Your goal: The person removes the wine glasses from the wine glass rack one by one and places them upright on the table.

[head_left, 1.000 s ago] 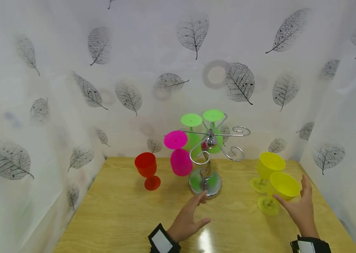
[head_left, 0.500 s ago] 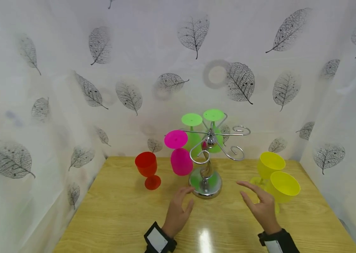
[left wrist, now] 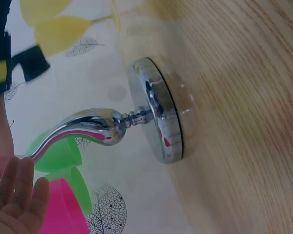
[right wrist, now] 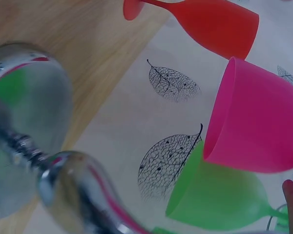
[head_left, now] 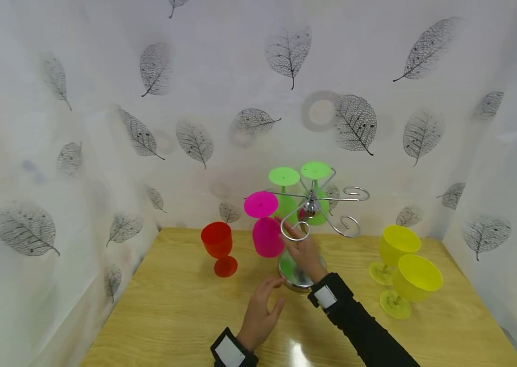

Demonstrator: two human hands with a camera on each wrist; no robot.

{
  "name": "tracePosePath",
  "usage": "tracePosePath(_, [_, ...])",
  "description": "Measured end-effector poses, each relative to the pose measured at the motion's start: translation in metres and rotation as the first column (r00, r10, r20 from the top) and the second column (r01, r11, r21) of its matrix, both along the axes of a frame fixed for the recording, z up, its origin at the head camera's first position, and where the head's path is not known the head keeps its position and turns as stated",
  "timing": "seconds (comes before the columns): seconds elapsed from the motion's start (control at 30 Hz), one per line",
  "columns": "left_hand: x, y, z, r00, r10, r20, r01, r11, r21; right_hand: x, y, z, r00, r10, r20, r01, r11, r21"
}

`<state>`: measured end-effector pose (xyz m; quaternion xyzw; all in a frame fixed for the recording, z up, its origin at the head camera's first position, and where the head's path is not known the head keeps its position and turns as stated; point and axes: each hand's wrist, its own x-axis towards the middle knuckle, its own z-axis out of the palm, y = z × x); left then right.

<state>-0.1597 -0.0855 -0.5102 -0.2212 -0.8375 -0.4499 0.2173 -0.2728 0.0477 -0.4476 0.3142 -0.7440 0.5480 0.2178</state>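
A chrome goblet rack [head_left: 312, 205] with curled arms stands at the back, its post curved and its base [left wrist: 158, 112] round. Hanging upside down from its left arm is a pink goblet [head_left: 267, 238]; green goblets [head_left: 284, 177] hang behind. My right hand [head_left: 306, 255] reaches in under the front arm, fingers extended beside the pink goblet's bowl. Fingertips [right wrist: 290, 192] show near that goblet in the right wrist view. My left hand [head_left: 258, 316] is in front of the base, fingers loosely bent and thumb apart, holding nothing.
A red goblet [head_left: 217, 239] stands upright on the wooden table [head_left: 166, 306], left of the rack. Two yellow goblets [head_left: 416, 278] stand at the right. A white curtain [head_left: 222, 61] with leaf prints encloses the back and sides.
My right hand has moved left from the yellow goblets to the rack, beside the pink goblet. My left hand has drawn slightly back to the left. The view has tilted slightly.
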Motion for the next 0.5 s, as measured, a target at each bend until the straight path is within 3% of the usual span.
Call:
tracePosePath(0.07, [0.001, 0.000, -0.002, 1.000, 0.007, -0.008, -0.007, 1.000, -0.003, -0.007, -0.010, 0.004, 0.996, 0.040, 0.079, -0.038, 0.999, -0.025])
tracePosePath(0.13, [0.001, -0.001, -0.003, 1.000, 0.005, -0.010, -0.005, 1.000, 0.002, -0.011, -0.017, 0.010, 0.977, 0.097, 0.189, -0.086, 0.994, -0.064])
tracePosePath(0.23, [0.002, -0.001, -0.005, 1.000, 0.005, -0.012, -0.005, 1.000, -0.003, -0.016, -0.026, 0.017, 0.951, 0.112, 0.287, -0.099, 0.993, -0.062])
tracePosePath(0.33, [0.001, -0.002, -0.006, 1.000, 0.005, 0.003, -0.005, 1.000, -0.002, -0.020, -0.034, 0.023, 0.946, 0.101, 0.309, -0.100, 0.995, -0.018])
tracePosePath(0.5, [0.001, -0.005, -0.005, 0.999, 0.003, 0.051, -0.003, 1.000, 0.008, -0.017, -0.044, 0.040, 0.930, 0.161, 0.329, -0.140, 0.986, -0.086])
